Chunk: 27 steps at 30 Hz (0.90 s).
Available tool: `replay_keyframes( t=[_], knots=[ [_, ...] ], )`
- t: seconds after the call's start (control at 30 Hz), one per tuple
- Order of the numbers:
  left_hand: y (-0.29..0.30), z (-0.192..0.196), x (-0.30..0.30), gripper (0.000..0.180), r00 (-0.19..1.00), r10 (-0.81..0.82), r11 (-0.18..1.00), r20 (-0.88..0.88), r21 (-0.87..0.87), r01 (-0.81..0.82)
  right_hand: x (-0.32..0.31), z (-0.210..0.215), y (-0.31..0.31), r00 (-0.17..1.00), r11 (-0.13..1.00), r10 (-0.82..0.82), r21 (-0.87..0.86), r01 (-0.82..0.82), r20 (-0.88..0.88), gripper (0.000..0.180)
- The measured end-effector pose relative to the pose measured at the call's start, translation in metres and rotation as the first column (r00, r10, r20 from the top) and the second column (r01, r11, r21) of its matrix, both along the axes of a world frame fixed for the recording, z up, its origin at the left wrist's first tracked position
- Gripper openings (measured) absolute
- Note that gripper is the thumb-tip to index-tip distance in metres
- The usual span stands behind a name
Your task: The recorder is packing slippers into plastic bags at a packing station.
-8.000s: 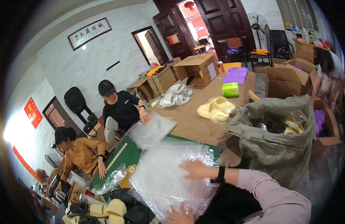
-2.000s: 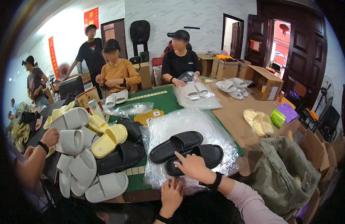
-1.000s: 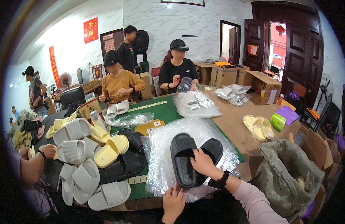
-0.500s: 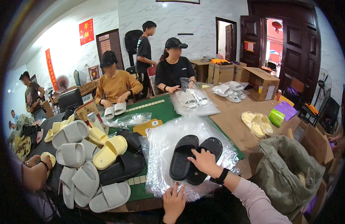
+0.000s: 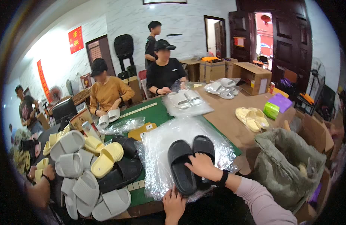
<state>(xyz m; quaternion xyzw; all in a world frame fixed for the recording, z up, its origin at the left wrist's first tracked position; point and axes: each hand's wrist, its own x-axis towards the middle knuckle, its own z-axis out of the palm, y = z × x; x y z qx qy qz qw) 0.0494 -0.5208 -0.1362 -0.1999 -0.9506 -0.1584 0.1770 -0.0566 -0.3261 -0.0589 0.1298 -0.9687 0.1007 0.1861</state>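
My right hand (image 5: 200, 167) presses the black slides (image 5: 190, 162) flat and paired on the clear bag (image 5: 161, 150), fingers spread, while my left hand (image 5: 173, 203), fingers loose, pins its edge.

Grey and yellow slippers (image 5: 86, 165) pile at lower left; a grey sack (image 5: 289, 165) sits lower right; cardboard boxes (image 5: 251, 77) stand upper right.

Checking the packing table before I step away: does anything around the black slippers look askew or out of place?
Nothing stands out. The right hand rests on the pair of black slippers, side by side on the clear plastic bags; the left hand is at the bags' near edge. Grey and yellow slippers lie heaped at the left.
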Motion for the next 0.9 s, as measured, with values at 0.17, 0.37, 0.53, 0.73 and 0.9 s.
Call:
replay_keyframes(
  t=[0.17, 0.37, 0.53, 0.73, 0.9],
  knots=[
    [0.004, -0.013, 0.002, 0.023, 0.980, 0.005, 0.996, -0.200, 0.092, 0.014, 0.013, -0.013, 0.005, 0.906, 0.941, 0.324, 0.010, -0.340, 0.272, 0.044],
    [0.009, 0.016, 0.004, 0.024, 0.989, -0.058, 0.998, -0.138, 0.025, 0.062, 0.007, -0.032, 0.007, 0.880, 0.928, 0.373, -0.117, -0.354, 0.295, 0.053],
    [0.010, 0.038, 0.011, 0.027, 0.995, -0.045, 0.991, -0.092, -0.129, 0.033, 0.031, -0.004, 0.015, 0.864, 0.889, 0.441, -0.252, -0.383, 0.242, 0.047],
    [0.007, -0.010, -0.018, 0.035, 0.918, -0.353, 0.881, -0.178, 0.266, 0.390, 0.084, -0.024, 0.025, 0.860, 0.708, 0.511, -0.559, -0.431, -0.015, 0.031],
    [0.014, -0.017, -0.019, 0.035, 0.920, -0.366, 0.838, -0.137, 0.382, 0.391, 0.131, -0.026, 0.033, 0.922, 0.758, 0.356, -0.530, -0.380, -0.153, 0.023]
  ],
)
